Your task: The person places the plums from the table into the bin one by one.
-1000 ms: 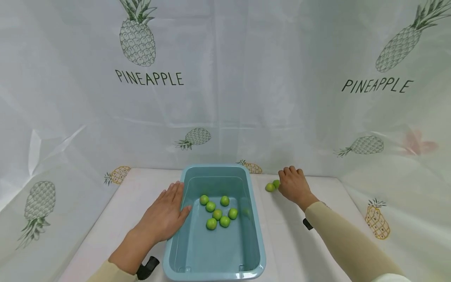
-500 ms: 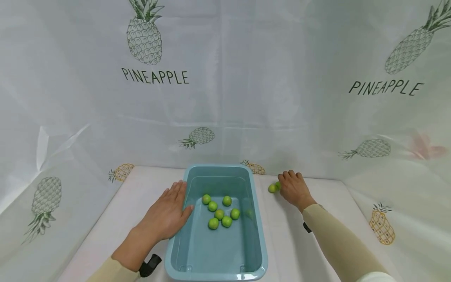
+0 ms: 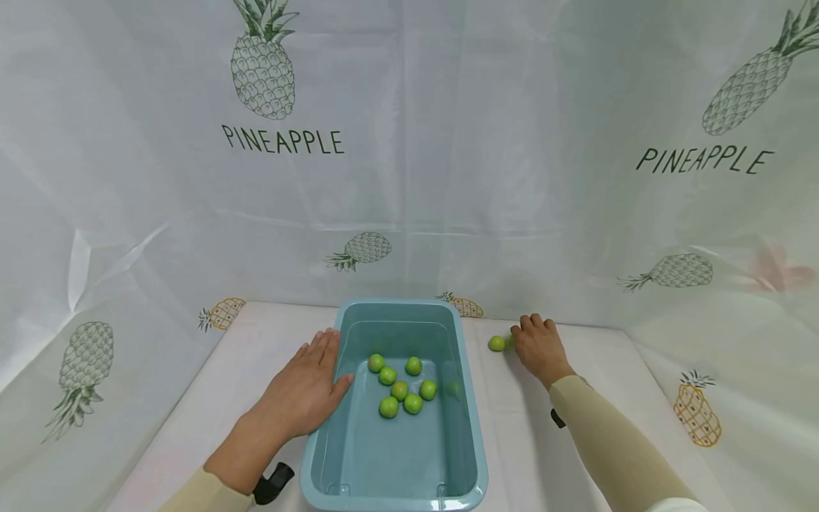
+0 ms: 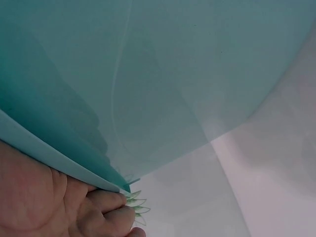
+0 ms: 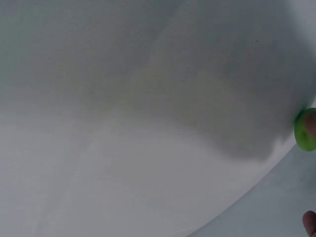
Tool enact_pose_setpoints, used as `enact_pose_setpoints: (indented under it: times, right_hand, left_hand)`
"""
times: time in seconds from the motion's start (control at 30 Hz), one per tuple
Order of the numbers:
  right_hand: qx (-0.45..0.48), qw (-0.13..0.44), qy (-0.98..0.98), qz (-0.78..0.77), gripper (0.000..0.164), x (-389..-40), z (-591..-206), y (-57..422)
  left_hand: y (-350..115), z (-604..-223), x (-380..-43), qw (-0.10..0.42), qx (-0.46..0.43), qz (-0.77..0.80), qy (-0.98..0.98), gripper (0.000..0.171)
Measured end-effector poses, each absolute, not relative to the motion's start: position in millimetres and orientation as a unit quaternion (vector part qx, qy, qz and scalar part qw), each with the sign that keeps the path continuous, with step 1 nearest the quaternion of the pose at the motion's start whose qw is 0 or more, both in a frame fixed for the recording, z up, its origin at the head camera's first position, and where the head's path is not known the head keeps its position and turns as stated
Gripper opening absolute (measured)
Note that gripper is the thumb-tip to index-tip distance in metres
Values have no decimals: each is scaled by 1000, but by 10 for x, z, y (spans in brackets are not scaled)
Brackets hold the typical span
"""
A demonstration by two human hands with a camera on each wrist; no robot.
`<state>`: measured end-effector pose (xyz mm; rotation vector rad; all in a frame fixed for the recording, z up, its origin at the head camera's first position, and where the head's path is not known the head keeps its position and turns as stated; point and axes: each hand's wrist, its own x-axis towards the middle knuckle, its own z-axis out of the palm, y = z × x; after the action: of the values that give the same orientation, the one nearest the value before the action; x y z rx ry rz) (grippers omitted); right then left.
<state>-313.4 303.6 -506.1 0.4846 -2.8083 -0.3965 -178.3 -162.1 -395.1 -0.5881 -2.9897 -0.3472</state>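
A pale blue plastic basin [image 3: 397, 455] stands in front of me, with several small round green fruits [image 3: 399, 390] grouped on its floor. My left hand [image 3: 303, 391] rests along the basin's left rim, fingers straight and thumb lying over the edge. The left wrist view has its palm against the outside of the rim. To the right of the basin, my right hand [image 3: 539, 350] holds a green fruit [image 5: 305, 132] between curled fingers, mostly hidden in the head view. One fingertip lies on it in the right wrist view. Another green fruit [image 3: 497, 343] sits just left of that hand.
A white cloth covers the table [image 3: 505, 441]. Behind it hangs a pale curtain [image 3: 473, 178] printed with pineapples, close to the table's far edge and reaching round both sides. The basin's raised rim stands between the two hands.
My right hand has drawn slightly toward me, and the fruit at its fingers has shifted the same way, beside the other one. The left hand and the basin keep their places.
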Motion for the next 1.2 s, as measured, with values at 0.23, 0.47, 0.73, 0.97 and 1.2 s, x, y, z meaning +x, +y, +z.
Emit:
enact_pose_setpoints:
  times: [0.23,0.47,0.73,0.97,1.2]
  right_hand:
    - [116,167,-973,-105,17,-3066,-5067,3132]
    - [121,206,-965,-112,31,-3035,-5020,3206]
    - [132,199,-962,-137,36,-2997,-4969,3245]
    - [154,239,-950,-129,41,-2965,-4903,3239]
    - [192,308,-925,-110,40,-2955,-4841,3183]
  left_hand:
    - [-1616,-3935,-1764,38,-195,-114,-973,75]
    - [-1618,-3928,-1754,34,-194,-113,-974,75]
    - [-1620,-3922,-1758,30,-196,-109,-974,76]
    - [-1622,-3921,-1762,34,-195,-103,-975,76]
    - [-1615,-3915,-1764,34,-194,-102,-975,76]
